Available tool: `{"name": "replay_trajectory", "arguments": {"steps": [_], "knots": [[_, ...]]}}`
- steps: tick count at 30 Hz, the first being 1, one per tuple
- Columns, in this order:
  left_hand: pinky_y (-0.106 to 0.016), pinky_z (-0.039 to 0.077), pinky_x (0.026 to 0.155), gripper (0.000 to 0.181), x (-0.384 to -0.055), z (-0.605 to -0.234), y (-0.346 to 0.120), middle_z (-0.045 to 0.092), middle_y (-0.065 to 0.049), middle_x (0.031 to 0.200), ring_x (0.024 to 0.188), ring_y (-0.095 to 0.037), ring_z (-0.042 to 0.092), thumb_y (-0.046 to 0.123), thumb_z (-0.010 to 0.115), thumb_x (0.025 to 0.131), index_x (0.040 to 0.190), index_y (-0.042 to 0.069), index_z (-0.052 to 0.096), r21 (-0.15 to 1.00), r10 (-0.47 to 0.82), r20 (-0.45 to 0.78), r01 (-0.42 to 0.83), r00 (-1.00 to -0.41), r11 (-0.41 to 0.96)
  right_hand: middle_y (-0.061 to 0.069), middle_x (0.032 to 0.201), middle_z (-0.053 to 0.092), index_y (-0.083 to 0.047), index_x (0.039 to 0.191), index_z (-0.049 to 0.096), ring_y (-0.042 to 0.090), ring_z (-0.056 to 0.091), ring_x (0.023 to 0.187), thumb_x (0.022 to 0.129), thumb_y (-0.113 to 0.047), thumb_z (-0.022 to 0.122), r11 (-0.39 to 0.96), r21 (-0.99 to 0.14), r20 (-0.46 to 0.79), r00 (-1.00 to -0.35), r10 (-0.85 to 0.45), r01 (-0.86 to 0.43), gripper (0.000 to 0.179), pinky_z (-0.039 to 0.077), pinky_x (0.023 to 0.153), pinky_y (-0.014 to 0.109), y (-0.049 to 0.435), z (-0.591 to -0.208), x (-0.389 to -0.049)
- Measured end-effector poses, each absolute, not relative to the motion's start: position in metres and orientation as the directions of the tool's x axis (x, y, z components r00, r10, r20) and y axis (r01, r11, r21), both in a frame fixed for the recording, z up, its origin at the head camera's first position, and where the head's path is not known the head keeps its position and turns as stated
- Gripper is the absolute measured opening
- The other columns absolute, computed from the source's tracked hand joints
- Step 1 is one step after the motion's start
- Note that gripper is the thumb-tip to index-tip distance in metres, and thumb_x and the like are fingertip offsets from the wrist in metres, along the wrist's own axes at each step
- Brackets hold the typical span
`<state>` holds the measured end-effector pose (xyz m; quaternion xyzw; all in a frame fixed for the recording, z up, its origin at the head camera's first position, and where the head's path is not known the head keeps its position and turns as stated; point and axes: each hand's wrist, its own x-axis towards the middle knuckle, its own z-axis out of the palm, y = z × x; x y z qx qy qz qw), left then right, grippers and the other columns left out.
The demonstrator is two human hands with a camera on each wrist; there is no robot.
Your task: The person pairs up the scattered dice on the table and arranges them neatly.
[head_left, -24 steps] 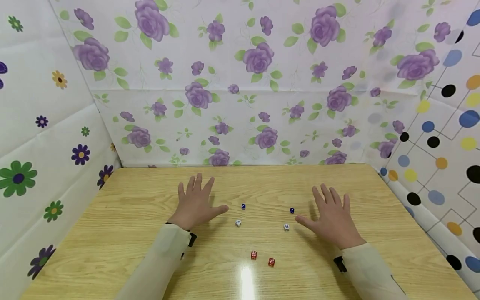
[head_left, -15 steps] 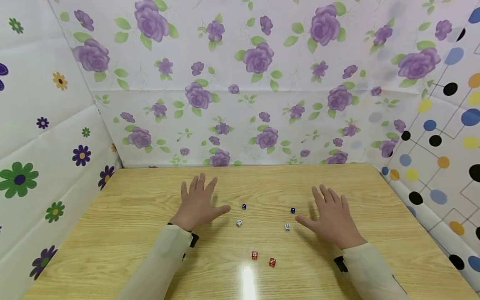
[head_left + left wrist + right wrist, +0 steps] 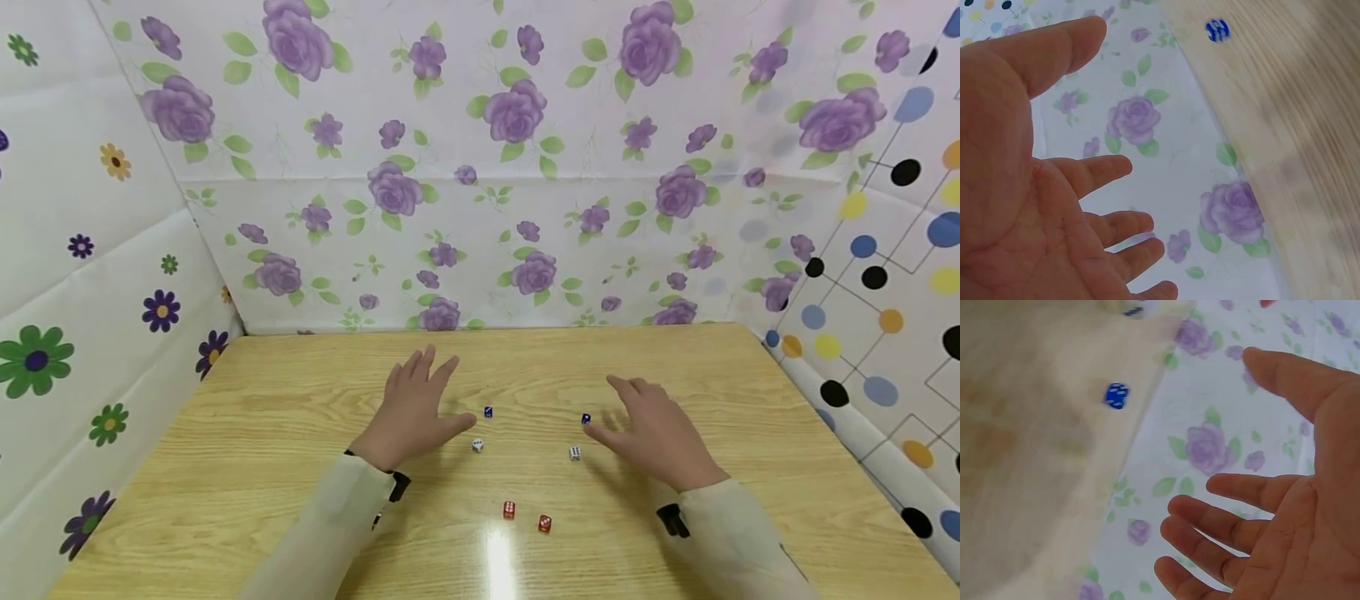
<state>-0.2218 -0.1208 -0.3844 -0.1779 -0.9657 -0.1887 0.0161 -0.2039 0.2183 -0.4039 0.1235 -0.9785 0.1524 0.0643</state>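
My left hand (image 3: pixel 411 412) is held over the left half of the table, fingers spread and nothing in it. Just past its thumb lie a blue die (image 3: pixel 488 412) and a white die (image 3: pixel 477 446). On the other side my right hand (image 3: pixel 652 429) hovers with fingers extended, also holding nothing. Its thumb tip overlaps the lower edge of a second blue die (image 3: pixel 586 418) in the head view, and a second white die (image 3: pixel 575 453) lies just below. In the right wrist view that blue die (image 3: pixel 1117 395) shows apart from the fingers. Two red dice, one left (image 3: pixel 509 509) and one right (image 3: pixel 544 523), lie nearer the front.
The dice rest on a light wooden table (image 3: pixel 300 375). A purple rose cloth (image 3: pixel 465 233) hangs behind its far edge. Patterned cloths stand at the left (image 3: pixel 112 333) and right (image 3: pixel 892 367) sides. Each wrist carries a black strap.
My left hand has moved right, closer to the left blue and white dice. My right hand has turned, its fingers drawing together and leaning left toward the right blue die. The dice have stayed put.
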Motion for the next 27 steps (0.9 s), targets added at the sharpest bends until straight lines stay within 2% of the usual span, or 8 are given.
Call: {"name": "replay_trajectory", "arguments": {"steps": [8,13,17,21,24,27], "knots": [[-0.052,0.011,0.114,0.084,-0.211,-0.376,-0.113,0.015,-0.014,0.157,0.145,-0.031,0.007,0.062,0.055,0.085,0.151,0.021,0.024,0.338,0.376,0.116,0.393,-0.919,0.855,0.019,0.134,0.050,-0.009,0.142,0.042,0.039,0.048,0.120,0.082,-0.066,0.058,0.893,-0.355,0.122,-0.961,-0.250,-0.277,0.085,0.043,0.091,0.057,0.201,-0.388,-0.198],[-0.051,0.023,0.111,0.077,-0.204,-0.371,-0.106,0.026,-0.010,0.153,0.142,-0.029,0.020,0.058,0.057,0.087,0.148,0.018,0.034,0.343,0.414,0.130,0.432,-0.901,0.834,0.012,0.123,0.059,-0.010,0.135,0.051,0.030,0.057,0.108,0.083,-0.059,0.061,0.892,-0.345,0.107,-0.956,-0.272,-0.292,0.072,0.049,0.084,0.050,0.193,-0.384,-0.189],[-0.047,0.035,0.105,0.069,-0.199,-0.369,-0.101,0.042,-0.006,0.143,0.134,-0.026,0.035,0.052,0.061,0.087,0.143,0.016,0.043,0.363,0.450,0.123,0.462,-0.885,0.810,0.002,0.107,0.064,-0.013,0.121,0.060,0.019,0.061,0.094,0.084,-0.045,0.068,0.878,-0.358,0.085,-0.948,-0.308,-0.317,0.050,0.051,0.076,0.040,0.185,-0.382,-0.184],[-0.042,0.043,0.098,0.063,-0.196,-0.370,-0.096,0.052,-0.004,0.133,0.124,-0.024,0.047,0.048,0.062,0.088,0.139,0.015,0.048,0.344,0.504,0.091,0.503,-0.859,0.793,-0.009,0.087,0.061,-0.017,0.102,0.065,0.007,0.056,0.075,0.083,-0.034,0.072,0.861,-0.363,0.030,-0.928,-0.371,-0.356,0.026,0.047,0.066,0.030,0.177,-0.383,-0.180],[-0.037,0.048,0.090,0.052,-0.194,-0.373,-0.090,0.059,-0.001,0.123,0.113,-0.019,0.055,0.045,0.062,0.089,0.131,0.016,0.055,0.343,0.557,0.049,0.537,-0.829,0.770,-0.013,0.075,0.055,-0.020,0.092,0.064,0.004,0.050,0.065,0.083,-0.030,0.073,0.838,-0.374,-0.017,-0.900,-0.435,-0.398,0.016,0.043,0.060,0.027,0.173,-0.386,-0.178],[-0.030,0.050,0.081,0.038,-0.193,-0.377,-0.084,0.063,0.004,0.110,0.099,-0.013,0.060,0.038,0.064,0.089,0.120,0.016,0.063,0.365,0.627,-0.008,0.581,-0.779,0.727,-0.014,0.070,0.052,-0.021,0.087,0.063,0.003,0.048,0.061,0.084,-0.027,0.072,0.801,-0.397,-0.061,-0.858,-0.511,-0.448,0.011,0.042,0.058,0.025,0.171,-0.390,-0.177]]}}
